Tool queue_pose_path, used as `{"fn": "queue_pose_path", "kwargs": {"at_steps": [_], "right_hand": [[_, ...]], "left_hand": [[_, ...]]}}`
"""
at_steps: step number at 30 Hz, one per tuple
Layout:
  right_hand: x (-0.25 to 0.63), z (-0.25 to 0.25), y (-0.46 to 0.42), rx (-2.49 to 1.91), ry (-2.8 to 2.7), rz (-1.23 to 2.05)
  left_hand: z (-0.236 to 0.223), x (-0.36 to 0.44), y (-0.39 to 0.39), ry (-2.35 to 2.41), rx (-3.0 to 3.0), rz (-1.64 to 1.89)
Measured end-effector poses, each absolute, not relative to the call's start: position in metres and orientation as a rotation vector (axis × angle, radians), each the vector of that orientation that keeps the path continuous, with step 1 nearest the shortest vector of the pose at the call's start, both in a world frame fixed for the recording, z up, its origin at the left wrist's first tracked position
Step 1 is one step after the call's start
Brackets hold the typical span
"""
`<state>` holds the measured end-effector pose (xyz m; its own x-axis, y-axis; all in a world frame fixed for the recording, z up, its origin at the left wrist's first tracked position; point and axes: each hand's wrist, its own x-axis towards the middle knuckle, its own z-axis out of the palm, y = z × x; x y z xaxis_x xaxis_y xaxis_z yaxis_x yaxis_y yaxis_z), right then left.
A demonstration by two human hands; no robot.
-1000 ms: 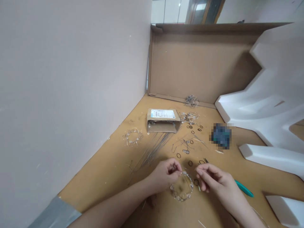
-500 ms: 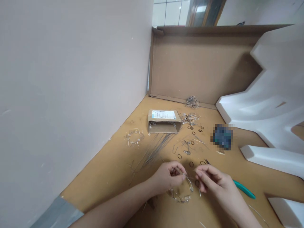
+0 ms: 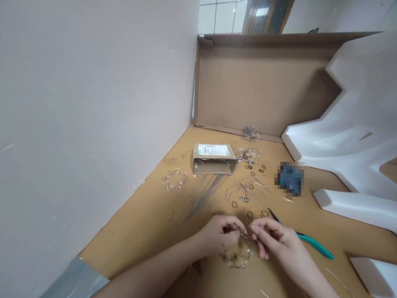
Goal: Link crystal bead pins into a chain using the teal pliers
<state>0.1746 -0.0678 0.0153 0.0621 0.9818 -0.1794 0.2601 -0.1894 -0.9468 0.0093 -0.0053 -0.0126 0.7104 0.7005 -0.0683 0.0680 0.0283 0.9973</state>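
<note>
Between my hands hangs a wire ring with clear beads (image 3: 249, 252), its top edge pinched by my left hand (image 3: 221, 234). My right hand (image 3: 273, 240) is closed close beside it, thumb against fingertips, at a thin wire too fine to make out clearly. Pliers with teal handles (image 3: 316, 245) lie on the table just beyond my right hand, partly hidden by it. A second beaded wire ring (image 3: 175, 180) rests further left. Small dark rings (image 3: 249, 215) are scattered past my fingertips.
A small open cardboard box (image 3: 214, 159) stands in the middle, with a bundle of straight wires (image 3: 206, 194) before it. Tangled wire pieces (image 3: 251, 133) lie near a large cardboard panel (image 3: 263, 87). White foam (image 3: 347, 207) borders the right; a pale wall (image 3: 93, 103) borders the left.
My right hand has moved slightly left, closer to my left hand, uncovering more of the pliers. The beaded ring has turned a little and hangs slightly lower.
</note>
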Motion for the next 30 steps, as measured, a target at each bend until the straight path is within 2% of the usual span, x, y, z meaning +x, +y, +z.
{"fn": "queue_pose_path", "kwargs": {"at_steps": [16,23,30], "right_hand": [[0.184,0.014,-0.069,-1.631,-1.252,1.107],[0.183,0.024,-0.071,-1.571,-1.453,0.792],[0.180,0.027,-0.075,-1.566,-1.354,1.108]], "left_hand": [[-0.010,0.005,0.003,0.706,1.301,0.557],[-0.005,0.005,0.001,0.667,1.344,0.473],[-0.001,0.003,-0.002,0.627,1.414,0.502]]}}
